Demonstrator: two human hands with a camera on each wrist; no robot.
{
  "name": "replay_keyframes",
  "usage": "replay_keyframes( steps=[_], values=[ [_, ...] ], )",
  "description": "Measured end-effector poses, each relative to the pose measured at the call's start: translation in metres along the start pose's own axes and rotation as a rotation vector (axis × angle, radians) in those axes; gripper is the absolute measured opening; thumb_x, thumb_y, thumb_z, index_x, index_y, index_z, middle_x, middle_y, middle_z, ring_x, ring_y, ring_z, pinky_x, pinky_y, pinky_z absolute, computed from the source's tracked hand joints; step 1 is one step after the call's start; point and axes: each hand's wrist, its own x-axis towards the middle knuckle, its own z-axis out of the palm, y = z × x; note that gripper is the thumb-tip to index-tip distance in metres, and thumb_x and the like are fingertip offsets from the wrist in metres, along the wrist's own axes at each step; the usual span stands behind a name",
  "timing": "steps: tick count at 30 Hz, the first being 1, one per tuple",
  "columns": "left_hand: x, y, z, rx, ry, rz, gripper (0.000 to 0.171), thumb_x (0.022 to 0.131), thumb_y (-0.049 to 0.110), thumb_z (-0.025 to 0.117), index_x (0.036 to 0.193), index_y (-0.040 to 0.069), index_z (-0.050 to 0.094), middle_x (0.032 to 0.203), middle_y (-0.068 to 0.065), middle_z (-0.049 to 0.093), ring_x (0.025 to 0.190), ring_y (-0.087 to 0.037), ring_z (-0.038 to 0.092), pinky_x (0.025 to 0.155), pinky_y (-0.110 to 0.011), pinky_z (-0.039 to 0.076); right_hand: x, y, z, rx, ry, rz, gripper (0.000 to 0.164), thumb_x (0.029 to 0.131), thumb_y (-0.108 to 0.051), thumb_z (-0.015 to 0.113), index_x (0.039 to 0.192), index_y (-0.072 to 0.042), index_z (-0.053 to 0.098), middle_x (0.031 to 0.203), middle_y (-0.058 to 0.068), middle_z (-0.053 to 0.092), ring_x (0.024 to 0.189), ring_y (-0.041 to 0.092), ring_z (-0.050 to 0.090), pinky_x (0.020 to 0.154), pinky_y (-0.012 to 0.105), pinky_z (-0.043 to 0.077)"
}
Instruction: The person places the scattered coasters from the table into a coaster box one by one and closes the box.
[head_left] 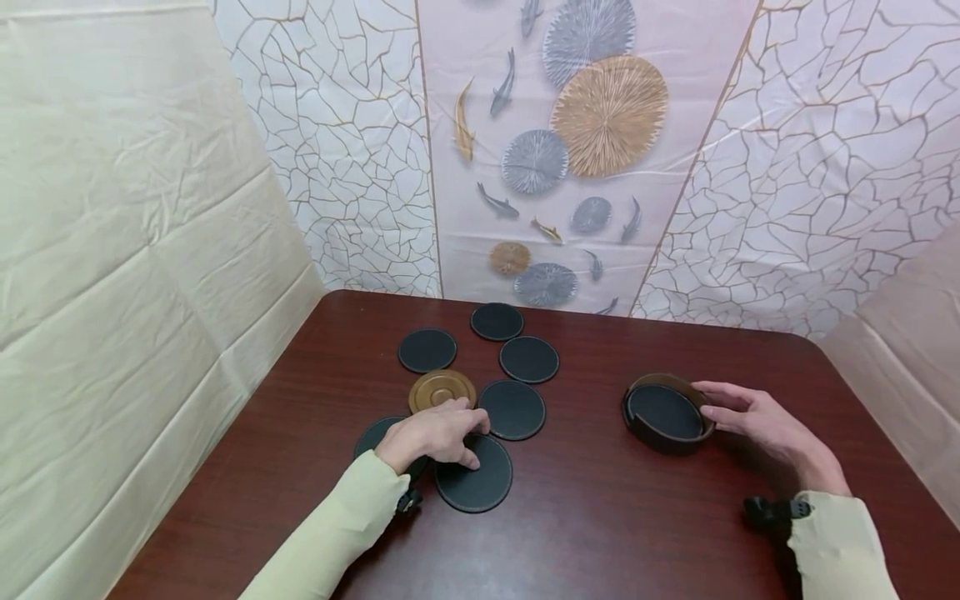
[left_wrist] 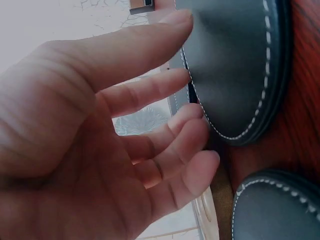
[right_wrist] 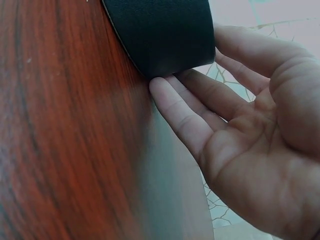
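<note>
My left hand [head_left: 442, 432] is over a round black stitched coaster [head_left: 474, 483], its thumb tip at the coaster's face and its fingers loosely bent near the far edge. In the left wrist view the coaster [left_wrist: 230, 65] lies flat, and nothing is pinched between thumb and fingers. Far to the right stands a round dark holder [head_left: 667, 442] with a brown inner wall and a black coaster [head_left: 663, 410] inside. My right hand [head_left: 765, 421] rests against the holder's right side. The right wrist view has its fairly straight fingers [right_wrist: 180, 110] touching the holder's outer wall [right_wrist: 170, 35] near the tabletop.
Beyond my left hand lie a brown wooden ringed disc [head_left: 441, 388] and several more black coasters, one [head_left: 513, 410] close by and one [head_left: 497, 322] by the table's far edge. A coaster [head_left: 373, 435] is partly hidden under the left wrist. Fabric walls enclose the dark wood table [head_left: 585, 517].
</note>
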Motion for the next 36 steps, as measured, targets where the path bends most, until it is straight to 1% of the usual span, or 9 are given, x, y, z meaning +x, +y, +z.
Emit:
replay_keyframes(
  steps=[3,7,10,17,20,23,27,34,36],
  values=[
    [-0.0005,0.0021,0.0015,0.010,-0.007,-0.030,0.043,0.084,0.036,0.078,0.119,0.024,0.059,0.112,-0.002,0.053,0.097,-0.015,0.048,0.076,-0.029,0.047,-0.0006,0.0002,0.0001,0.001,-0.005,-0.001,0.064,0.094,-0.033,0.066,0.146,-0.005,0.042,0.142,0.024,0.048,0.098,0.003,0.065,0.080,0.024,0.057],
    [-0.0016,0.0056,0.0030,0.012,-0.020,-0.054,0.043,0.080,0.042,0.080,0.112,0.023,0.057,0.107,0.000,0.051,0.095,-0.015,0.045,0.075,-0.029,0.045,-0.0008,0.0010,0.0008,0.012,-0.002,0.005,0.064,0.094,-0.033,0.067,0.146,-0.006,0.042,0.137,0.014,0.055,0.097,0.004,0.066,0.079,0.025,0.057],
    [-0.0022,0.0066,0.0034,0.012,-0.034,-0.055,0.045,0.078,0.045,0.081,0.106,0.021,0.055,0.101,0.002,0.050,0.092,-0.014,0.042,0.075,-0.028,0.042,0.0001,0.0021,0.0008,0.013,0.000,0.003,0.063,0.094,-0.033,0.067,0.146,-0.006,0.042,0.134,0.007,0.056,0.096,0.005,0.066,0.079,0.025,0.057],
    [-0.0002,0.0072,0.0039,0.007,-0.031,-0.052,0.042,0.079,0.044,0.080,0.099,0.020,0.052,0.095,0.003,0.048,0.089,-0.015,0.042,0.074,-0.027,0.040,-0.0024,-0.0020,0.0000,0.012,-0.003,0.004,0.064,0.095,-0.032,0.065,0.146,-0.004,0.041,0.141,0.024,0.049,0.096,0.004,0.065,0.080,0.025,0.057],
    [0.0003,0.0081,0.0039,-0.002,-0.013,-0.054,0.041,0.081,0.043,0.079,0.099,0.020,0.051,0.095,0.003,0.048,0.089,-0.015,0.043,0.074,-0.027,0.040,-0.0036,-0.0037,0.0000,0.005,-0.003,0.004,0.064,0.095,-0.033,0.065,0.147,-0.005,0.041,0.141,0.023,0.049,0.096,0.004,0.066,0.080,0.026,0.057],
    [0.0005,0.0083,0.0042,0.001,-0.004,-0.059,0.042,0.081,0.044,0.079,0.103,0.020,0.052,0.097,0.003,0.049,0.089,-0.014,0.043,0.075,-0.027,0.040,-0.0037,-0.0041,0.0003,0.009,-0.005,0.006,0.064,0.094,-0.033,0.066,0.147,-0.005,0.041,0.139,0.019,0.051,0.097,0.004,0.066,0.080,0.026,0.057],
    [0.0015,0.0079,0.0052,0.015,-0.032,-0.067,0.044,0.080,0.046,0.079,0.104,0.019,0.055,0.096,0.003,0.051,0.087,-0.013,0.045,0.076,-0.027,0.041,-0.0029,-0.0039,0.0000,0.014,-0.004,0.006,0.064,0.094,-0.032,0.066,0.146,-0.005,0.042,0.137,0.015,0.054,0.097,0.004,0.066,0.080,0.026,0.058],
    [0.0027,0.0101,0.0049,0.062,-0.088,-0.080,0.048,0.076,0.052,0.080,0.095,0.016,0.054,0.092,0.000,0.050,0.085,-0.015,0.046,0.074,-0.029,0.040,-0.0015,-0.0043,-0.0004,-0.003,-0.004,0.002,0.065,0.094,-0.034,0.065,0.146,-0.004,0.041,0.141,0.022,0.049,0.097,0.002,0.065,0.080,0.025,0.057],
    [0.0021,0.0104,0.0047,0.066,-0.095,-0.080,0.049,0.076,0.053,0.080,0.094,0.016,0.053,0.091,0.000,0.049,0.084,-0.015,0.045,0.074,-0.029,0.040,-0.0008,-0.0040,-0.0002,0.006,-0.006,0.007,0.065,0.094,-0.034,0.066,0.146,-0.004,0.041,0.139,0.020,0.051,0.097,0.002,0.065,0.080,0.025,0.057]
  ],
)
